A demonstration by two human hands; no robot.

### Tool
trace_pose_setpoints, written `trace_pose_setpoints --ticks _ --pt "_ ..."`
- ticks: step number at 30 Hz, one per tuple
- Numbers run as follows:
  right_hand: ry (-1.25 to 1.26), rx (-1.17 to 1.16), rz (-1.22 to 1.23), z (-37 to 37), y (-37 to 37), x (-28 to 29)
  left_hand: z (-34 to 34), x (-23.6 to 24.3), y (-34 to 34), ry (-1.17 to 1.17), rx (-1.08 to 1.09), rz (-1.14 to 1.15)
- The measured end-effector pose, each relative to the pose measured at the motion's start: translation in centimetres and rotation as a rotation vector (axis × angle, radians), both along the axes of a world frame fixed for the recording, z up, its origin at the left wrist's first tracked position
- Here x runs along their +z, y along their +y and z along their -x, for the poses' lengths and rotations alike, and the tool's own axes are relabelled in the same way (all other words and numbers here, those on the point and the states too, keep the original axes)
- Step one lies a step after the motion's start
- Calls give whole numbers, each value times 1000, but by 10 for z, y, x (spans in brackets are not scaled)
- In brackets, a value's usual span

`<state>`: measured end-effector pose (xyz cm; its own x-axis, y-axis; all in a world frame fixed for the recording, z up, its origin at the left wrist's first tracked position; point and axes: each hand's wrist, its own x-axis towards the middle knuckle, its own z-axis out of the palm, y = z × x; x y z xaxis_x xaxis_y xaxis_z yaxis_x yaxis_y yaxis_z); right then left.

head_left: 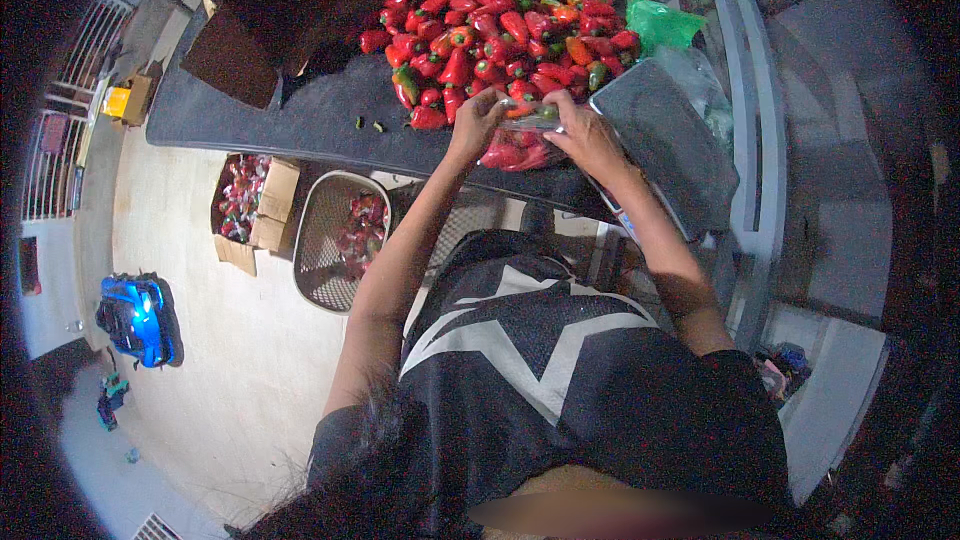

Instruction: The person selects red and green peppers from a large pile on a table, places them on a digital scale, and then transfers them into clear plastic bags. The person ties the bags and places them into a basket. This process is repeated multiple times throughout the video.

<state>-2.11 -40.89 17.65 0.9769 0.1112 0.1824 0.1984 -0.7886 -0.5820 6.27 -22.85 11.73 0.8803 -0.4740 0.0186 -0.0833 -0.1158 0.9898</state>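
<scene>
A clear plastic bag (515,152) with red peppers inside hangs at the near edge of the dark table. My left hand (478,123) pinches the left side of its mouth, and my right hand (588,140) grips the right side. Between the two hands the rim is stretched out sideways. Just beyond them a large heap of red peppers (490,35) covers the tabletop, a few of them green or orange. The fingertips are partly hidden by the plastic.
Right of the heap lie a grey flat-topped box-like thing (665,140) and a green plastic bag (665,24). Brown cardboard (235,50) stands at the table's left. On the floor are a basket (318,265) and a carton (278,202), both with bagged peppers, and a blue toy car (140,318).
</scene>
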Motion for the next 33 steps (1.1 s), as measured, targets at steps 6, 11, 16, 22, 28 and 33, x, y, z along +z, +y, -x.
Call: trace_pose_setpoints --ticks 6,11,16,22,28,33 --pt "-122 -2 -25 0 20 13 17 49 5 -49 -255 283" --pt "-177 189 -424 -13 24 26 13 63 47 -166 -366 201" --pt "-184 336 -420 -33 58 41 22 43 45 80 -468 -64" --pt "-283 314 -357 -44 83 66 42 34 28 2 -215 230" --pt "-351 178 -304 -56 66 88 54 27 23 -98 -249 136" --pt "-306 245 -672 -63 29 101 49 37 25 92 -13 229"
